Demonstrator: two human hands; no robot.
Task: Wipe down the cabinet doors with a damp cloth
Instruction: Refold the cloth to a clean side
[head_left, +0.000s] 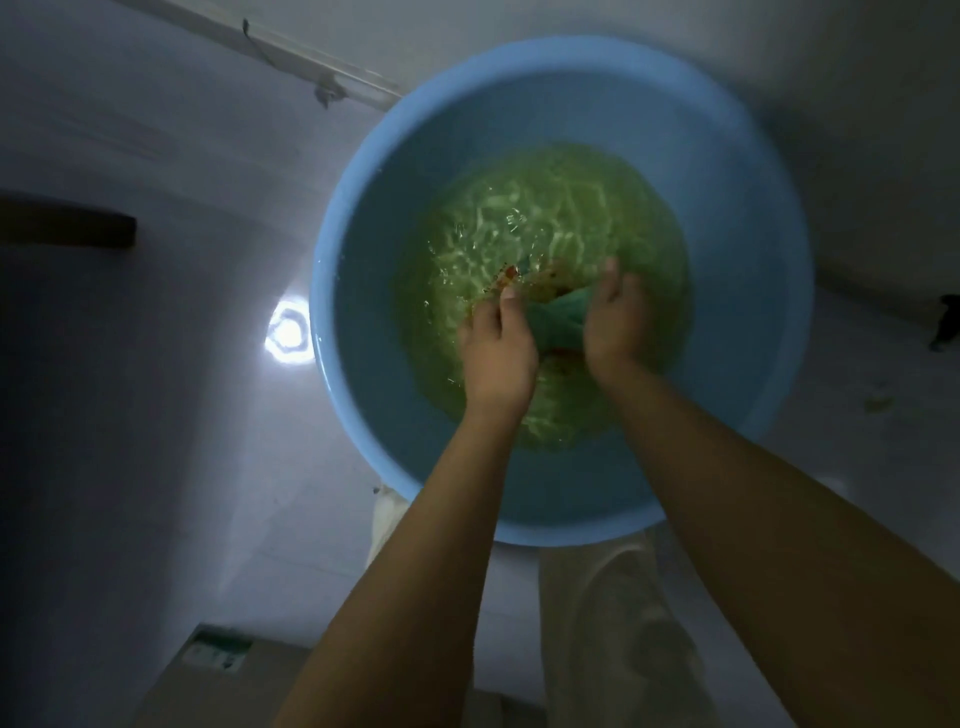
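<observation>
A wide blue basin (737, 218) is sitting on the pale floor (171, 395), holding rippling greenish water (524, 218). Bunched between the 2 hands, the teal cloth (558, 325) is lying half-submerged near the basin's middle. Soaked, it is likely handling heavy, limp and slippery, so gripping the thick bunched ends suits wringing. The left hand (496, 348) is curling around its left end, and the right hand (618, 319) is clasping its right end.

A blue basin (753, 218) of greenish water (519, 208) stands on a pale floor (182, 415).
</observation>
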